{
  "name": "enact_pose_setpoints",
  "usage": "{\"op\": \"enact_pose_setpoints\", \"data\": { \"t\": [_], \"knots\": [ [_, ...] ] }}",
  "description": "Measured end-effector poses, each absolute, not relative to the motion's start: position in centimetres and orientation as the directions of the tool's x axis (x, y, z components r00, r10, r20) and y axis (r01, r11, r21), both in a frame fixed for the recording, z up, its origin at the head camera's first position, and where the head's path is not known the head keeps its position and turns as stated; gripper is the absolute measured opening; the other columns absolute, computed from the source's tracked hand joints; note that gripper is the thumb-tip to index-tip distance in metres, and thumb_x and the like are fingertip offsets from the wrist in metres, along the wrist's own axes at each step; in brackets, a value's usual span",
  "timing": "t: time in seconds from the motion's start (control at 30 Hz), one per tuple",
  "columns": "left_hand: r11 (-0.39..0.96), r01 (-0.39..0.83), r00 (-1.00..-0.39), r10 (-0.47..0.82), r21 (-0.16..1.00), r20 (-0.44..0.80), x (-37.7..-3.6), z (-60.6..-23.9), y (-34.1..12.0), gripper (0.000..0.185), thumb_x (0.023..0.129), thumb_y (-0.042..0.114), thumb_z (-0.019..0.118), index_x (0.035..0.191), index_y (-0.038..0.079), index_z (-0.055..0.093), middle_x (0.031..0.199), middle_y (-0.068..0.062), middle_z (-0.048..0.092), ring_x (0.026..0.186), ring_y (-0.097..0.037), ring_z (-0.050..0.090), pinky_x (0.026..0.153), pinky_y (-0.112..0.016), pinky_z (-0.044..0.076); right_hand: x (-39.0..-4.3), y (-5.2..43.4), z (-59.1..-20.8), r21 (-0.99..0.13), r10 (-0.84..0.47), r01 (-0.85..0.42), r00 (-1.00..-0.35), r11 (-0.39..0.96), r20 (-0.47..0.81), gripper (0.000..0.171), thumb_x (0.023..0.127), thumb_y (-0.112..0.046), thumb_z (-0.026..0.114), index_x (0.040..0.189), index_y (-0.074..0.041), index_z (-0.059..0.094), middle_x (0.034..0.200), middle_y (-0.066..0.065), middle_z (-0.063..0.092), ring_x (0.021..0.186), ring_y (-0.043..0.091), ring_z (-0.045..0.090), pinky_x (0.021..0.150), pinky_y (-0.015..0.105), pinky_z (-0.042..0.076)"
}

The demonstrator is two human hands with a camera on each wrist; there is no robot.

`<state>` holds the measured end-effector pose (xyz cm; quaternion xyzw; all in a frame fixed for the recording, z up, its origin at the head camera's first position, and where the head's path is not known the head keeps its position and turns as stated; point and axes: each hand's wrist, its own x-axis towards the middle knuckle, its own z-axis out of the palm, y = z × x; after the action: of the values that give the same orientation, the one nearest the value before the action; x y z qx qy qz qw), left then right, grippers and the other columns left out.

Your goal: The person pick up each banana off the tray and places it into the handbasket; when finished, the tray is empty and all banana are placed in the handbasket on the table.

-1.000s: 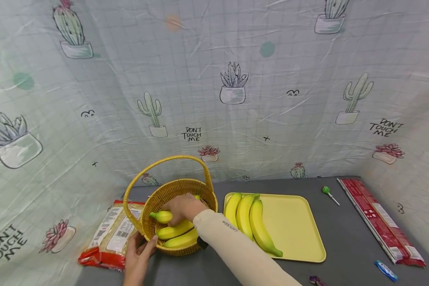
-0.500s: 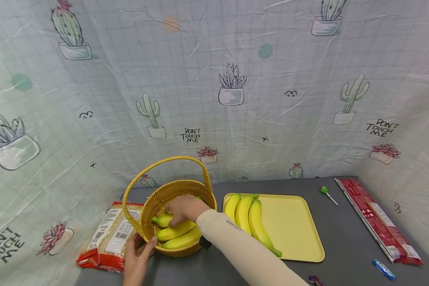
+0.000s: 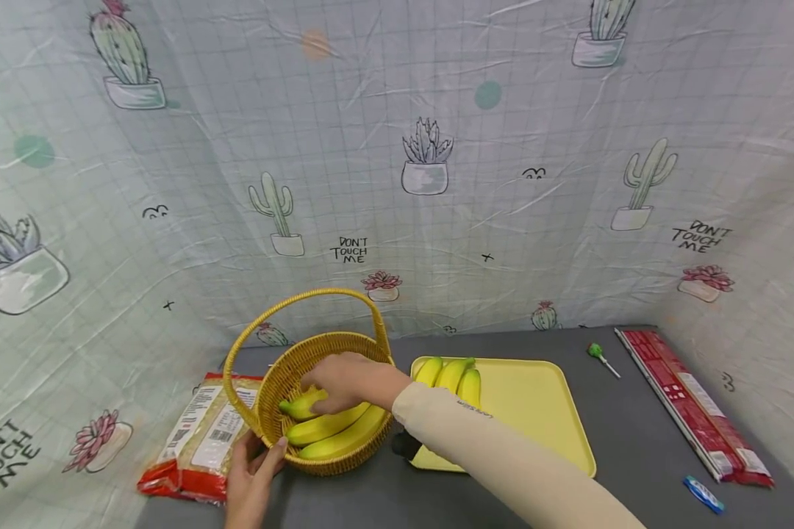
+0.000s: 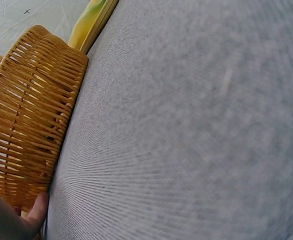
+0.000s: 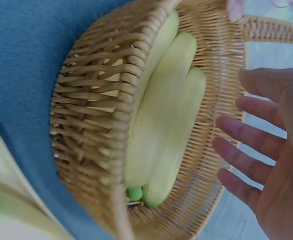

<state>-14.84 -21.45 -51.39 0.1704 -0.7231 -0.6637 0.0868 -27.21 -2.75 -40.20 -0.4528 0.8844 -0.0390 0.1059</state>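
Observation:
A yellow wicker basket [image 3: 334, 464] with a tall hoop handle stands left of the middle and leans towards me. Three yellow bananas [image 3: 327, 426] with green tips lie side by side in it. My left hand [image 3: 251, 474] holds the basket's near left side, thumb at the rim; the fingers are partly hidden behind the wicker. Over the basket's opening is my right hand [image 3: 347, 378]. In the right wrist view, its fingers [image 5: 246, 135] are spread and relaxed, apart from the bananas, with nothing in them.
Right of the basket, a pale yellow tray [image 3: 529, 411] bears more bananas [image 3: 453, 375], partly covered by my right sleeve. A red-ended bag of grain [image 3: 201, 441] lies at left. A green lollipop [image 3: 595, 350], a long red packet [image 3: 695, 411] and a small blue packet [image 3: 703, 494] lie at right.
My right hand has come up off the bananas in the basket, and its forearm has shifted right across the tray. My left hand stays on the basket.

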Motion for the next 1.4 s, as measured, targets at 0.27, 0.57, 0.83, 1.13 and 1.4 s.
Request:
{"op": "enact_pose_setpoints", "data": {
  "t": [0.27, 0.57, 0.83, 1.13, 1.4],
  "knots": [
    [0.08, -0.188, -0.916, -0.373, 0.979, -0.146, -15.3, -51.4, -21.3, 0.09, 0.105, 0.028, 0.07, 0.165, -0.008, 0.013, 0.162, -0.04, 0.023, 0.14, -0.052, 0.04, 0.075, -0.013, 0.053, -26.5, 2.0, -38.7, -0.206, -0.82, -0.799, -0.572, 0.565, -0.028, 0.042, 0.107, -0.039, 0.065, 0.147, -0.024, 0.063, 0.135, -0.007, 0.067, 0.116, 0.007, 0.064, 0.093, 0.029, 0.055],
    [0.086, -0.236, -0.907, -0.376, 0.968, -0.188, -15.3, -51.4, -21.4, 0.096, 0.104, 0.033, 0.07, 0.165, -0.008, 0.01, 0.163, -0.04, 0.021, 0.142, -0.053, 0.038, 0.09, -0.03, 0.059, -25.4, 7.0, -37.8, -0.265, -0.759, -0.752, -0.644, 0.604, 0.098, 0.041, 0.108, -0.031, 0.065, 0.147, -0.019, 0.064, 0.141, -0.002, 0.065, 0.124, 0.015, 0.062, 0.099, 0.035, 0.054],
    [0.071, -0.247, -0.905, -0.373, 0.966, -0.205, -15.3, -51.2, -21.1, 0.096, 0.105, 0.033, 0.069, 0.165, -0.008, 0.007, 0.163, -0.041, 0.018, 0.143, -0.054, 0.035, 0.103, -0.044, 0.052, -24.1, 10.8, -37.9, -0.292, -0.686, -0.687, -0.717, 0.665, 0.125, 0.042, 0.105, -0.03, 0.069, 0.146, -0.017, 0.065, 0.141, 0.003, 0.065, 0.111, 0.02, 0.068, 0.091, 0.041, 0.058],
    [0.049, -0.258, -0.895, -0.389, 0.965, -0.22, -15.2, -51.2, -20.9, 0.097, 0.104, 0.033, 0.07, 0.166, -0.007, 0.008, 0.163, -0.04, 0.017, 0.143, -0.055, 0.034, 0.112, -0.059, 0.038, -23.6, 14.0, -39.1, -0.312, -0.607, -0.605, -0.788, 0.733, 0.101, 0.041, 0.104, -0.024, 0.07, 0.144, -0.015, 0.065, 0.14, 0.005, 0.066, 0.123, 0.028, 0.063, 0.096, 0.049, 0.055],
    [0.017, -0.264, -0.889, -0.393, 0.964, -0.237, -15.3, -51.0, -20.8, 0.098, 0.103, 0.034, 0.072, 0.167, -0.004, 0.008, 0.165, -0.038, 0.016, 0.145, -0.052, 0.033, 0.115, -0.061, 0.036, -23.0, 17.0, -40.6, -0.315, -0.555, -0.554, -0.826, 0.771, 0.095, 0.042, 0.102, -0.022, 0.072, 0.142, -0.013, 0.066, 0.128, 0.007, 0.07, 0.111, 0.028, 0.067, 0.087, 0.049, 0.057]
  ]
}}
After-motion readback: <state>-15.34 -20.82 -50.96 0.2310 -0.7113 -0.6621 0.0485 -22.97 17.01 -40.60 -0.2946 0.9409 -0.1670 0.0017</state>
